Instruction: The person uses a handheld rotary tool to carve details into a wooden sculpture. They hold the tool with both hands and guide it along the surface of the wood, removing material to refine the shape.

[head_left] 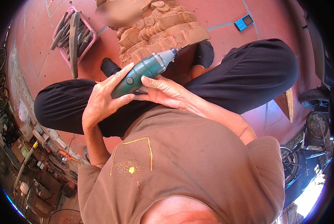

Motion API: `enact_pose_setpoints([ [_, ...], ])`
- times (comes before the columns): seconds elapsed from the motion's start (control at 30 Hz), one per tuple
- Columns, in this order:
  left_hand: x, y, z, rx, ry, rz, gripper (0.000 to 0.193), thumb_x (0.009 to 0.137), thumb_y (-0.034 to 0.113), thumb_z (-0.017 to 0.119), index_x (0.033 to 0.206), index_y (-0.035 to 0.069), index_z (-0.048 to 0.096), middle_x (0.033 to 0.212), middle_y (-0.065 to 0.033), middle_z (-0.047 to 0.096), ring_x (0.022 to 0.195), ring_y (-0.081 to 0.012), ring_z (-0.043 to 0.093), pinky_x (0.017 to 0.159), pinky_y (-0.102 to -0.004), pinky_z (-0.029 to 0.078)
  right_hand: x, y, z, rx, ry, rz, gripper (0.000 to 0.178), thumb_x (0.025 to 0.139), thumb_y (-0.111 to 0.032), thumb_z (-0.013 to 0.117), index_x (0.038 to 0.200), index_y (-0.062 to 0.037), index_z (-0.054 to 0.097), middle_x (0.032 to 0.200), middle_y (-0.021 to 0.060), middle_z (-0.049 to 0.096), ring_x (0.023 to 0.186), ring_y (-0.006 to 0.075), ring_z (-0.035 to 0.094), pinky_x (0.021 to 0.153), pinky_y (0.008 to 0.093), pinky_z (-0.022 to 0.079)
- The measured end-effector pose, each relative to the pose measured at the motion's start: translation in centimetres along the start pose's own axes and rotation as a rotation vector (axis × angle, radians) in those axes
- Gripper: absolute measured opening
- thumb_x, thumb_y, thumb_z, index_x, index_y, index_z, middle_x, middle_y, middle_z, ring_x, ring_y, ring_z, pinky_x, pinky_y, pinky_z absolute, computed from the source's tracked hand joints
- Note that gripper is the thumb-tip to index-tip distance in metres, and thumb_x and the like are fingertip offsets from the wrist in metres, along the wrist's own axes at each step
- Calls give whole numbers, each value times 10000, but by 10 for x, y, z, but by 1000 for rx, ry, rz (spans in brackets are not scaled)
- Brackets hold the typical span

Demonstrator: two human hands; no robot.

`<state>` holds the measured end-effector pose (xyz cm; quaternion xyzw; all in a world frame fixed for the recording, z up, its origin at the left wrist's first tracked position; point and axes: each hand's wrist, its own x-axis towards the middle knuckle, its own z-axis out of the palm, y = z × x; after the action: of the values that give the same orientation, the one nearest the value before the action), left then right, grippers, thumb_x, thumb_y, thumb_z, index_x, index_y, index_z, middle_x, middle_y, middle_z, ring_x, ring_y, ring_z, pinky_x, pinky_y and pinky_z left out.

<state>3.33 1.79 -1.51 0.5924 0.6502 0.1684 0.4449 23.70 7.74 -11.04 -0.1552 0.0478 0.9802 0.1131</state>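
Note:
A green die grinder (142,72) with a grey nose and a thin bit lies across both my hands, its tip pointing up and to the right. My left hand (103,95) is wrapped round the rear of its body, fingers along the far side and thumb along the near side. My right hand (165,91) grips it from the right, thumb against the body; its other fingers are partly hidden underneath. Just beyond the tool stands a carved brown wooden piece (163,31) with rounded relief shapes, between my feet. The grinder's nose overlaps its near edge in the view.
On the tiled floor at far left, a pink basket (70,9) holds several long, dark chisel-like sticks. A blue keypad phone (244,22) lies at far right. Wheels (316,125) stand along the right side, and assorted tools and clutter (36,164) line the left. My crossed legs (245,78) frame the work.

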Motion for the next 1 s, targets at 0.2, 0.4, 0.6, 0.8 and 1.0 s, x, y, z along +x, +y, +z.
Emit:
enact_pose_setpoints([
  [0.2, 0, -2, 1, 12, 17, 33, 806, 768, 163, 830, 1503, 76, 509, 1315, -236, 661, 1074, -412, 700, 915, -419, 566, 1, 0, -2, 2, -13, 17, 503, 995, -201, 700, 1438, -80, 495, 1422, 109, 567, 1357, 249, 535, 1199, 531, 411],
  [0.4, 0, -1, 1, 7, 19, 14, 812, 768, 167, 832, 1509, 90, 506, 1280, -234, 675, 1041, -412, 706, 888, -419, 572, 2, -1, -1, 1, -10, 7, 497, 995, -204, 702, 1429, -68, 501, 1419, 108, 569, 1357, 249, 533, 1197, 533, 413],
  [0.6, 2, -3, 0, 19, 39, 22, 808, 783, 177, 830, 1515, 92, 498, 1283, -234, 673, 1056, -417, 701, 895, -426, 571, 6, -3, 0, -14, -30, -8, 499, 991, -213, 713, 1422, -69, 505, 1412, 106, 573, 1347, 246, 537, 1192, 532, 412],
  [0.8, 4, -2, -1, 20, 50, 11, 789, 799, 187, 826, 1510, 85, 499, 1352, -230, 645, 1150, -421, 672, 953, -430, 554, 9, -5, 3, -34, -19, -37, 497, 995, -228, 708, 1420, -70, 506, 1398, 108, 584, 1325, 246, 553, 1171, 528, 431],
  [1.0, 5, -2, -1, 27, 59, -8, 785, 806, 195, 826, 1513, 89, 499, 1351, -230, 647, 1169, -416, 667, 973, -432, 544, 14, -7, 3, -34, -16, -36, 591, 970, -246, 740, 1471, -89, 468, 1378, 109, 590, 1316, 265, 560, 1137, 533, 468],
])
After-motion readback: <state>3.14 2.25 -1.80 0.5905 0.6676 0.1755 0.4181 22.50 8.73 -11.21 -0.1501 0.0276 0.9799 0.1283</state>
